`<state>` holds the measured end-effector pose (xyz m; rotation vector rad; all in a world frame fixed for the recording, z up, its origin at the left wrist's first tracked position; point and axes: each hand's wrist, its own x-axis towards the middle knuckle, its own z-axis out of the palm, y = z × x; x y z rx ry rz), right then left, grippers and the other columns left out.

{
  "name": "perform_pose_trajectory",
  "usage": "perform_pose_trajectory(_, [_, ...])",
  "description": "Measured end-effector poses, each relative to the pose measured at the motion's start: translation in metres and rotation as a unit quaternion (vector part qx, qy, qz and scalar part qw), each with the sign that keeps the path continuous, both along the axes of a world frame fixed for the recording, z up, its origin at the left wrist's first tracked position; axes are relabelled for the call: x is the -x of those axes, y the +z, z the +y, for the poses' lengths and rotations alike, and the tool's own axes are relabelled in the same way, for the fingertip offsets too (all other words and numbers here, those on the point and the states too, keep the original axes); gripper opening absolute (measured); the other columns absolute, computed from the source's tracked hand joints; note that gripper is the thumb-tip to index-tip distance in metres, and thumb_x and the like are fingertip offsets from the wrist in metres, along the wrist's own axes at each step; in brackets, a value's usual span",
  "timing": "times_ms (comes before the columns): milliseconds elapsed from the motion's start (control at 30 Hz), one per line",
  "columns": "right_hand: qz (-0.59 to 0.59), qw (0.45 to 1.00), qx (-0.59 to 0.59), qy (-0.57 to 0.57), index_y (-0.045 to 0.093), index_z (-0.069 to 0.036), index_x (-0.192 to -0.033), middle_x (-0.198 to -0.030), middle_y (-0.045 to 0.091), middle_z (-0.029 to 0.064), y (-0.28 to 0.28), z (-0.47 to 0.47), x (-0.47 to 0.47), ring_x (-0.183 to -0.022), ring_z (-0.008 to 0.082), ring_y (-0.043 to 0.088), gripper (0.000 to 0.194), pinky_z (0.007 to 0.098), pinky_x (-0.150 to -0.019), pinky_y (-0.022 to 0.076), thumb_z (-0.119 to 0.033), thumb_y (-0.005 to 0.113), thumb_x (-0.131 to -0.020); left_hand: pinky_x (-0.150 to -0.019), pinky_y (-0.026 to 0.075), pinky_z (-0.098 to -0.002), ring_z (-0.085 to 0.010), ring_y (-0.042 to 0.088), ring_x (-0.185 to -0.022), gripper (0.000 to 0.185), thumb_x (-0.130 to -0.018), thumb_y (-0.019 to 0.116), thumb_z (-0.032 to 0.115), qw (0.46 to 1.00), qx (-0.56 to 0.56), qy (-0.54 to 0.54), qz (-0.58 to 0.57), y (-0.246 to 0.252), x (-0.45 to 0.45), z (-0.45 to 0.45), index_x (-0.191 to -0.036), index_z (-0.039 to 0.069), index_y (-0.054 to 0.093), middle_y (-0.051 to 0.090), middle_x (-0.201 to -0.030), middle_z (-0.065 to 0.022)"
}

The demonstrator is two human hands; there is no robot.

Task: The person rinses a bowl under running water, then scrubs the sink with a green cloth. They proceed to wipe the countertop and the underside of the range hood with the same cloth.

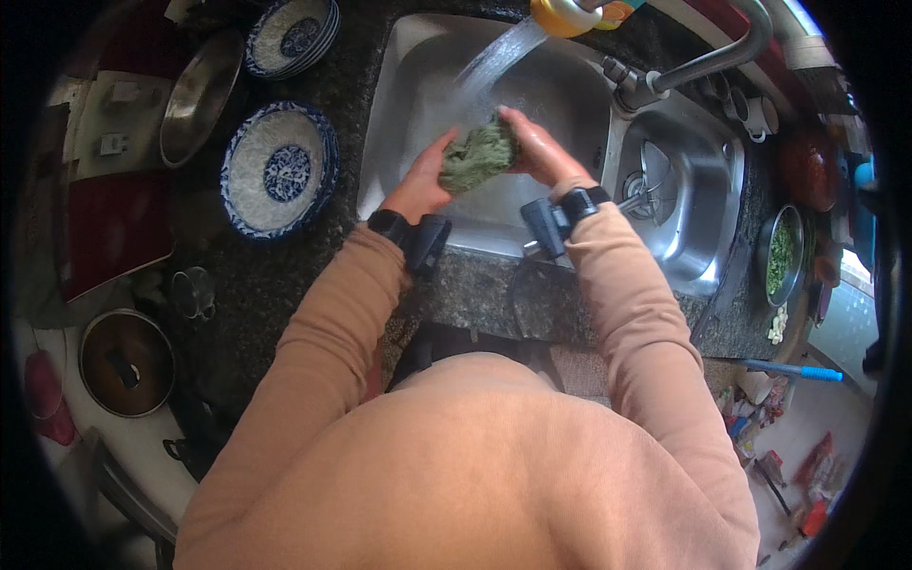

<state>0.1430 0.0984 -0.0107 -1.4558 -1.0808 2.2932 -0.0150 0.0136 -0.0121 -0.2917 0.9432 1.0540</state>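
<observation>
A bunched green cloth is held between both hands over the large steel sink basin. My left hand grips its left side, the thumb at the lower edge. On the opposite side, my right hand holds it, fingers pointing up and partly hidden behind the cloth. Water sprays from a yellow faucet head and falls into the basin just above the cloth. Both wrists carry dark strapped devices.
Stacked blue-and-white plates and bowls stand left of the sink, near a metal basin and a glass mug. A strainer sits in the small basin. Chopped greens fill a metal bowl at right.
</observation>
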Motion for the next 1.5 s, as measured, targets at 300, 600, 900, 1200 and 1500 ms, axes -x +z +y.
perform_pose_trajectory(300, [-0.031, 0.988, -0.146, -0.030, 0.047, -0.005, -0.120, -0.105, 0.054, 0.0091, -0.013, 0.004, -0.007, -0.087, 0.0168, 0.057, 0.037, 0.0280, -0.073, 0.0478, -0.016, 0.054, -0.086, -0.067, 0.052, -0.0274, -0.0140, 0.061, -0.082, 0.030, -0.084, 0.060, 0.024, 0.983, -0.086, -0.157, -0.028, 0.010, 0.012, -0.023, -0.107, 0.006, 0.054, 0.061, -0.099, -0.0047])
perform_pose_trajectory(600, [0.087, 0.988, 0.121, -0.038, 0.044, -0.001, -0.121, -0.101, 0.057, 0.0118, 0.033, -0.050, 0.013, -0.085, 0.0221, 0.057, 0.056, 0.0362, -0.071, 0.0481, -0.042, 0.056, -0.084, -0.078, 0.049, -0.0341, -0.0177, 0.058, -0.091, 0.034, -0.089, 0.049, 0.035, 0.998, -0.048, -0.037, 0.018, -0.021, -0.007, -0.007, -0.111, 0.009, 0.052, 0.058, -0.105, -0.0070])
perform_pose_trajectory(900, [0.037, 0.980, -0.089, 0.174, 0.055, 0.005, -0.102, -0.093, 0.059, 0.0102, -0.044, -0.004, -0.001, -0.082, 0.0185, 0.056, 0.027, 0.0314, -0.073, 0.0442, -0.008, 0.051, -0.079, -0.095, 0.030, -0.0492, -0.0256, 0.036, -0.120, 0.058, -0.085, 0.043, 0.051, 0.893, 0.032, -0.319, 0.316, -0.019, 0.010, -0.014, -0.131, 0.016, 0.040, 0.047, -0.126, -0.0072])
perform_pose_trajectory(1200, [-0.400, 0.830, -0.355, 0.161, 0.048, 0.000, -0.114, -0.106, 0.057, 0.0221, -0.167, 0.035, -0.014, -0.097, 0.0346, 0.056, 0.041, 0.0417, -0.083, 0.0431, -0.021, 0.054, -0.079, -0.087, 0.035, -0.0398, -0.0201, 0.044, -0.106, 0.042, -0.084, 0.047, 0.038, 0.914, -0.017, -0.286, 0.287, -0.003, 0.027, -0.034, -0.116, 0.013, 0.055, 0.054, -0.112, -0.0053])
perform_pose_trajectory(1500, [-0.444, 0.766, -0.388, 0.255, 0.047, 0.001, -0.119, -0.115, 0.052, 0.0239, -0.159, 0.064, -0.039, -0.107, 0.0355, 0.051, 0.037, 0.0422, -0.092, 0.0400, -0.004, 0.042, -0.082, -0.086, 0.038, -0.0377, -0.0190, 0.049, -0.100, 0.035, -0.086, 0.045, 0.034, 0.928, -0.013, -0.217, 0.303, 0.006, 0.027, -0.020, -0.110, 0.013, 0.058, 0.058, -0.106, -0.0051])
